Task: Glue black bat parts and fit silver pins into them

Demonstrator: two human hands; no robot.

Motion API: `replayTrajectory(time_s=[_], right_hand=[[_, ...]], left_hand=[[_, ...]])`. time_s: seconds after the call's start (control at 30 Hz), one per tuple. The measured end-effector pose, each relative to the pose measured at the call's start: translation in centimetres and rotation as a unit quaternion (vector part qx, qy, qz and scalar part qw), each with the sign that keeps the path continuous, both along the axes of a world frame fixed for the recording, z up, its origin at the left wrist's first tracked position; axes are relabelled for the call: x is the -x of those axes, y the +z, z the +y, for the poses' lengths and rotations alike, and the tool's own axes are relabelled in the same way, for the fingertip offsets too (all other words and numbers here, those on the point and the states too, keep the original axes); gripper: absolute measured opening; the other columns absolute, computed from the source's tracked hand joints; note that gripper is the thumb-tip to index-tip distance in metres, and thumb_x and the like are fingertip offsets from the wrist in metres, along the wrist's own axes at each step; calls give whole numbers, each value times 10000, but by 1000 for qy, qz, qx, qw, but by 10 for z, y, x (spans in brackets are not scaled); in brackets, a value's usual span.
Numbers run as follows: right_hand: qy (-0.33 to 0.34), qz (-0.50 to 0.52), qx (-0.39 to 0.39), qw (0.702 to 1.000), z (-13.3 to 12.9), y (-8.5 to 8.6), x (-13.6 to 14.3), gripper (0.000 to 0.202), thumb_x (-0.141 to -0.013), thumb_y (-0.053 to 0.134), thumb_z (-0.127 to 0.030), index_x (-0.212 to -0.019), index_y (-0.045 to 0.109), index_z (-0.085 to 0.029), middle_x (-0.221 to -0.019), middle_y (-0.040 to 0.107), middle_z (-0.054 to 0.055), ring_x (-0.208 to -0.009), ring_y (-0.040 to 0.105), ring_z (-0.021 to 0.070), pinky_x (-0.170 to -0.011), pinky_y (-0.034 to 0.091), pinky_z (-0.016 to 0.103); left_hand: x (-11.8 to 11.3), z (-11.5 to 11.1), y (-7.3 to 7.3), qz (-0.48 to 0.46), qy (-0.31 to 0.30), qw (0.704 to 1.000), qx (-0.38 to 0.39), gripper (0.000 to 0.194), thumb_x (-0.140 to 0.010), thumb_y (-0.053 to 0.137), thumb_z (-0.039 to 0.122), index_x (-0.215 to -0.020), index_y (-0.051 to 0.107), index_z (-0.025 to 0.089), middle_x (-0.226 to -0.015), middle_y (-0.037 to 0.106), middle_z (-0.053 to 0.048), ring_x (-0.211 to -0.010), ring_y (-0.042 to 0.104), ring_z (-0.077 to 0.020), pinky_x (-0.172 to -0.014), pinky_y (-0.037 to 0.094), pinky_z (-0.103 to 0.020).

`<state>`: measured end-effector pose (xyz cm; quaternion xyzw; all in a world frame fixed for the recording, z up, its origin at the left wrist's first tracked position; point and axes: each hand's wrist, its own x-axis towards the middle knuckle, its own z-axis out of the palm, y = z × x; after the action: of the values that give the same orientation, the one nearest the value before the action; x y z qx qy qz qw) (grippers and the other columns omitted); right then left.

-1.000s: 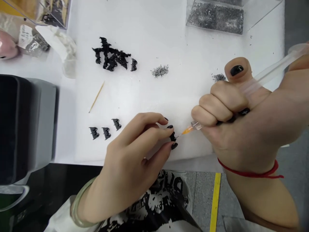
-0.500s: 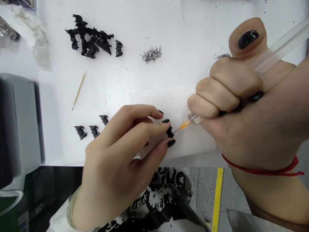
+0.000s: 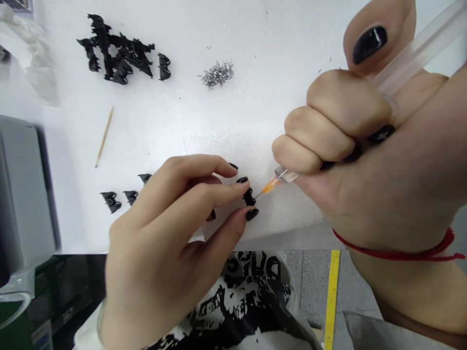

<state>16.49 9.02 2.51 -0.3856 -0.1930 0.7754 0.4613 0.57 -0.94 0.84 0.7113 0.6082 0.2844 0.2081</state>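
Between the thumb and index finger of my left hand [image 3: 175,228] is a small black bat-shaped piece [image 3: 249,197], partly covered by the fingertips. My right hand [image 3: 339,141] is wrapped round a clear syringe [image 3: 288,175] with an orange needle hub [image 3: 270,184]. Its thin needle tip meets or nearly meets the right edge of the black piece; I cannot tell whether they touch. Left of my left hand lie several similar black pieces [image 3: 111,201] in a loose row, some partly hidden behind the hand.
A heap of black bat-shaped pieces [image 3: 120,53] lies at the far left, with a single one [image 3: 164,66] beside it. Small metal links [image 3: 218,74] are piled at the back middle. A thin wooden stick [image 3: 104,136], crumpled tissue [image 3: 31,53] and a grey machine [image 3: 27,189] are on the left.
The whole view has shifted slightly, so the table things appear a little further left. Both hands keep the same grip, and the needle stays at the black piece's edge.
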Motion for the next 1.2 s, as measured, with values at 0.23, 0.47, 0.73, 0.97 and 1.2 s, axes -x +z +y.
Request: replayTrajectory(time_s=[0.23,0.47,0.73,0.97,1.2], right_hand=[[-10,8,4,1000,-4,7,5,474,-836,491,-705,-697,371,-268,-512,135,-53,-408,79,98,-387,177,276],[-31,-28,32,999,-6,21,12,448,-802,560,-648,-675,372,-262,-565,-20,-46,-476,-17,105,-454,65,276],[-11,-71,-13,997,-8,21,12,413,-887,476,-566,-647,374,-246,-558,-7,-22,-480,-25,109,-432,77,261],[83,8,-51,995,3,-3,1,497,-951,445,-684,-729,376,-245,-487,125,-85,-422,100,61,-390,176,223],[12,-216,-127,968,9,0,-25,537,-1082,84,-178,-656,406,-233,-465,177,-88,-339,243,51,-335,318,148]], left_hand=[[0,-1,1,11,-12,1000,5,108,-904,672,111,-947,699,206,-1060,694,-50,-909,664,-168,-706,549,-311],[-2,-1,0,9,-9,1000,4,98,-898,689,130,-943,688,216,-1059,688,-41,-936,646,-170,-731,532,-325],[-2,0,1,3,3,1000,13,76,-920,667,163,-912,675,238,-1050,689,-32,-929,643,-194,-666,538,-352],[-3,-1,0,20,-13,1000,-13,53,-870,719,119,-886,705,167,-1043,702,-71,-903,660,-153,-685,537,-275],[-2,-6,-8,-53,-21,998,-28,128,-857,689,16,-958,720,88,-1068,673,-120,-976,699,-169,-830,608,-228]])
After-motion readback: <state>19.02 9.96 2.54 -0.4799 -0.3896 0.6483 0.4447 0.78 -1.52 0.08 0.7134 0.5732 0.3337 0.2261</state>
